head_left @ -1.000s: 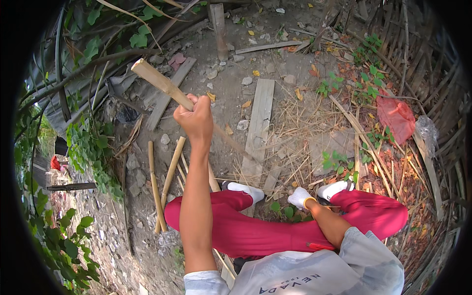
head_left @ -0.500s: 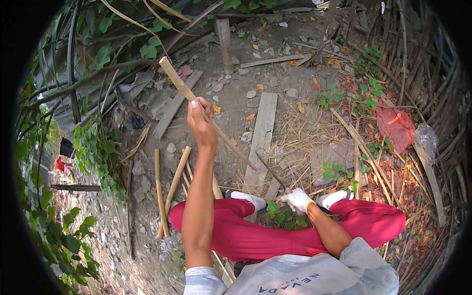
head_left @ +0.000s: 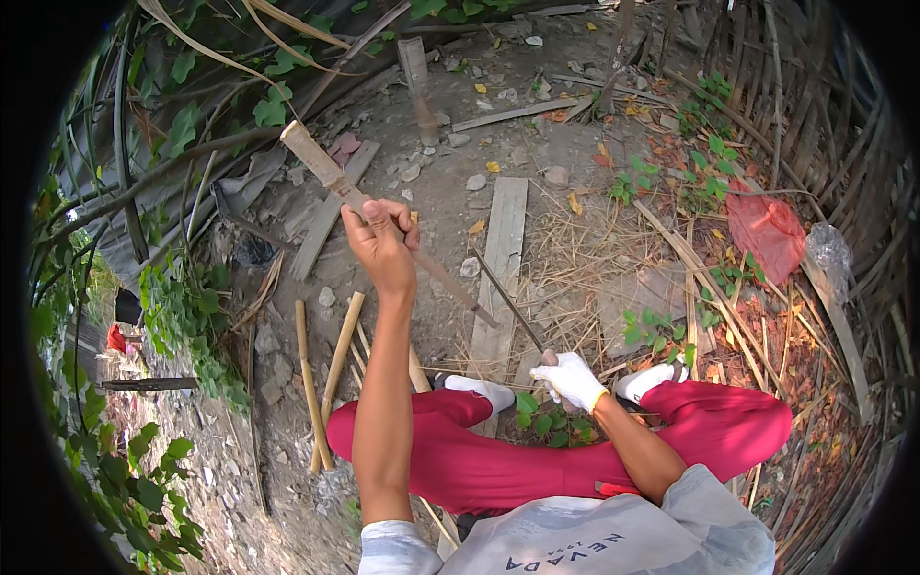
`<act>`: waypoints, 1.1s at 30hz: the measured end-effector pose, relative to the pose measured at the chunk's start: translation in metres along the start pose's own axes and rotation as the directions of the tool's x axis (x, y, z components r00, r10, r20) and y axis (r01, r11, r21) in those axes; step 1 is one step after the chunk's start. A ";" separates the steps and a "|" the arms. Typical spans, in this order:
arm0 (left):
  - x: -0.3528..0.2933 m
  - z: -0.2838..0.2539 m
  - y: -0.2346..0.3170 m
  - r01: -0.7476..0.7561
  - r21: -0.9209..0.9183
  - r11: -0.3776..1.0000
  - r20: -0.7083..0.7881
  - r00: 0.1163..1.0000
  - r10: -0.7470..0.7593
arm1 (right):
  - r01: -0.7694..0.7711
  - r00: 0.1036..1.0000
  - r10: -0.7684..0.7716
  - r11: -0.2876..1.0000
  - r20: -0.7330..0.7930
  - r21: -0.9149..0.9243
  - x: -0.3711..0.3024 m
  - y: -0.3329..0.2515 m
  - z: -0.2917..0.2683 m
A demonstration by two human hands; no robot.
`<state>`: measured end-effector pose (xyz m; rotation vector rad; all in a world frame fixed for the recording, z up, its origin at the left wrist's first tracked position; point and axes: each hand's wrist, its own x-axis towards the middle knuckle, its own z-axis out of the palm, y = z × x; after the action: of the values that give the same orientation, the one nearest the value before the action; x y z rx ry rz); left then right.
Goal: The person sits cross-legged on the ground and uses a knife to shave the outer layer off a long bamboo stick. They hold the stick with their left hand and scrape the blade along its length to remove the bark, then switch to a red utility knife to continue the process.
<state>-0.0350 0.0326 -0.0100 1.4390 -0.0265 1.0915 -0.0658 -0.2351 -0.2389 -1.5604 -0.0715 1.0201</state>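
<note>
My bare left hand (head_left: 383, 251) is raised out ahead, its thumb and fingers closed round a piece of split bamboo (head_left: 314, 158). The piece slants from its thick pale end at upper left to a thinner end at lower right. Between my feet, my right hand (head_left: 577, 383) wears a white glove and is closed round the wooden handle of a long, dark-bladed knife (head_left: 506, 301). Its blade points up and left, with the tip just left of the bamboo's lower end in the picture; I cannot tell whether they touch.
A grey plank (head_left: 502, 244) lies on the dirt ahead of my feet. Several bamboo lengths (head_left: 340, 356) rest beside my left knee. Dry straw (head_left: 585, 259), a red plastic bag (head_left: 764, 228) and a stick fence (head_left: 843, 144) are to the right. A short post (head_left: 416, 91) stands farther off.
My left hand has turned over, and the bamboo shows a different face, its far end shifted left. The gloved hand and knife have moved slightly up, the blade tip farther left.
</note>
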 end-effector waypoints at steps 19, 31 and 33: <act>0.010 0.007 -0.009 0.025 -0.146 0.989 0.095 0.995 -0.012 | 0.038 0.998 -0.039 0.999 0.039 0.024 -0.013 -0.017 0.006; -0.005 0.016 -0.013 -0.003 -0.090 0.996 -0.069 0.998 -0.003 | 0.131 0.988 -0.129 0.991 0.087 -0.024 -0.038 -0.050 0.026; -0.010 0.024 -0.016 -0.040 -0.029 0.999 -0.109 0.993 0.037 | 0.056 0.990 -0.060 0.998 0.128 0.034 -0.031 -0.043 0.032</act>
<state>-0.0169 0.0114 -0.0230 1.3542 0.0058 1.1948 -0.0844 -0.2158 -0.1831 -1.4558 -0.1891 1.0706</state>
